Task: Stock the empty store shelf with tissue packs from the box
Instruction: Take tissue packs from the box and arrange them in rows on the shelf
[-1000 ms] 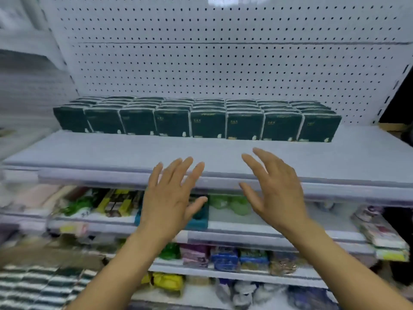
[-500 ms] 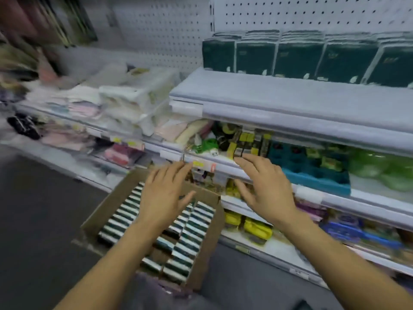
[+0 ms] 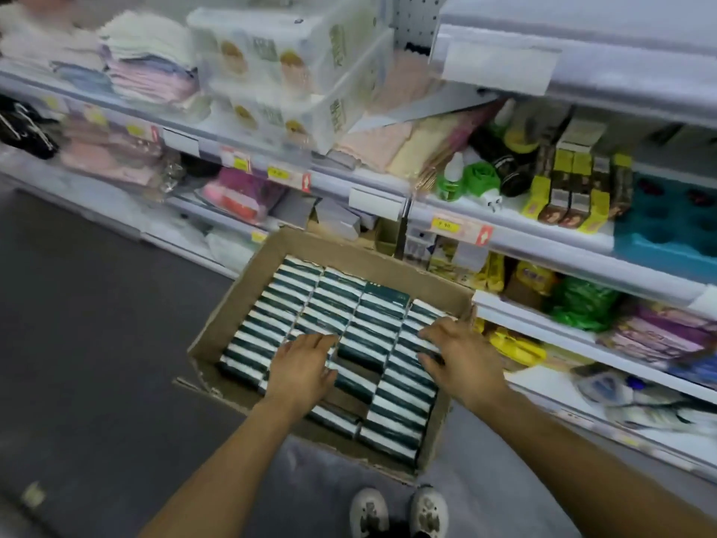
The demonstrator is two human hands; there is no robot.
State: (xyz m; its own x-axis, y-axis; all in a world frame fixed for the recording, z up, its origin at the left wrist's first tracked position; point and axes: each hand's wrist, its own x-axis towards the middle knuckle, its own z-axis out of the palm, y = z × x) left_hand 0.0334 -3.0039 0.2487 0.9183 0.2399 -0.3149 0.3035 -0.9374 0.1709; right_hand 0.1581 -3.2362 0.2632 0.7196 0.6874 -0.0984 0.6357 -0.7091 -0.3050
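An open cardboard box (image 3: 248, 281) stands on the dark floor in front of the shelves. It holds several rows of dark green and white tissue packs (image 3: 337, 300) standing on edge. My left hand (image 3: 300, 366) hovers over the middle rows, fingers spread and straight, holding nothing. My right hand (image 3: 459, 355) reaches over the right-hand row, its fingertips down at the packs there; whether they touch is unclear. The pale shelf (image 3: 582, 36) at the top right shows only its front edge.
Stocked shelves run along the right and the back: towels, boxed tissues (image 3: 295, 71), green bottles (image 3: 452, 176), small yellow boxes, a teal tray (image 3: 667, 227). Grey floor (image 3: 97, 324) spreads to the left. My shoes (image 3: 399, 510) stand just behind the box.
The view swung from the shelf with its row of green packs down to the box. Both hands dropped from shelf height into the box, over the packs.
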